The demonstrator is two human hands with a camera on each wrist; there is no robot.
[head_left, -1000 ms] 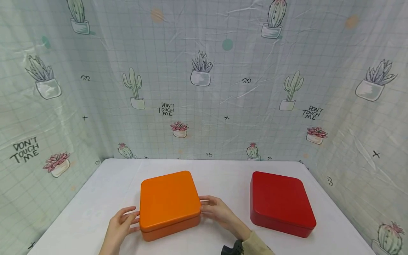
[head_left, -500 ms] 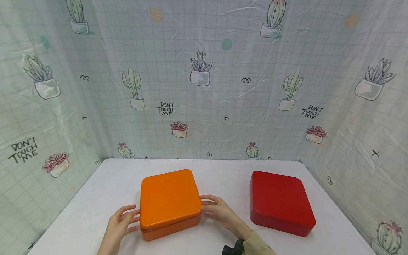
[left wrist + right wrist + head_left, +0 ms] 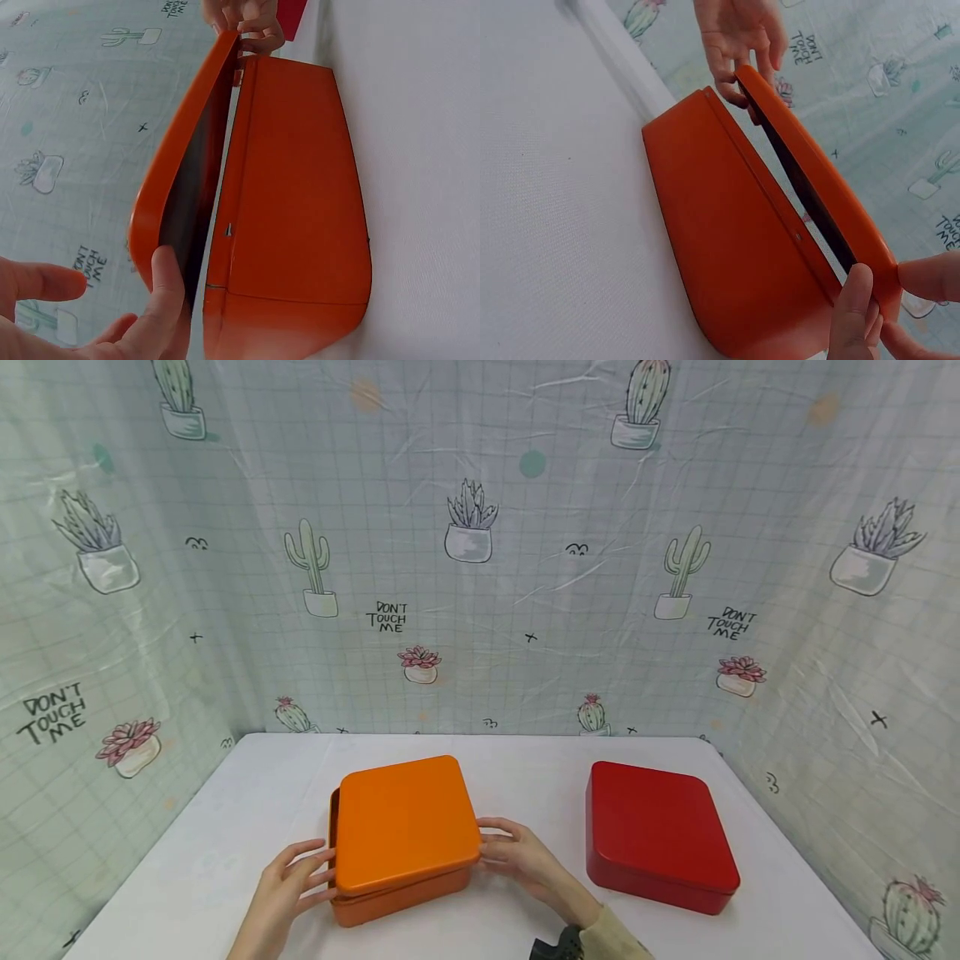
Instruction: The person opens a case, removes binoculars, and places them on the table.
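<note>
An orange box sits left of the middle of the table in the head view. Its lid (image 3: 405, 822) is raised and shifted right, with a dark gap over the base (image 3: 292, 180) in both wrist views. My left hand (image 3: 281, 893) is at the lid's left edge, its fingertips hooked at the underside of the rim. On the opposite side my right hand (image 3: 528, 868) pinches the lid's edge; in the right wrist view one finger (image 3: 853, 300) lies at the lower rim and another digit touches the outside. The box's interior is hidden.
A red box (image 3: 660, 827) with its top flat stands to the right on the white table (image 3: 525, 777). A curtain (image 3: 480, 610) printed with cacti surrounds the table at the back and sides.
The lid has risen off the base and slid to the right, opening a dark gap along the left side. Both hands have moved slightly with it. The red box stays put.
</note>
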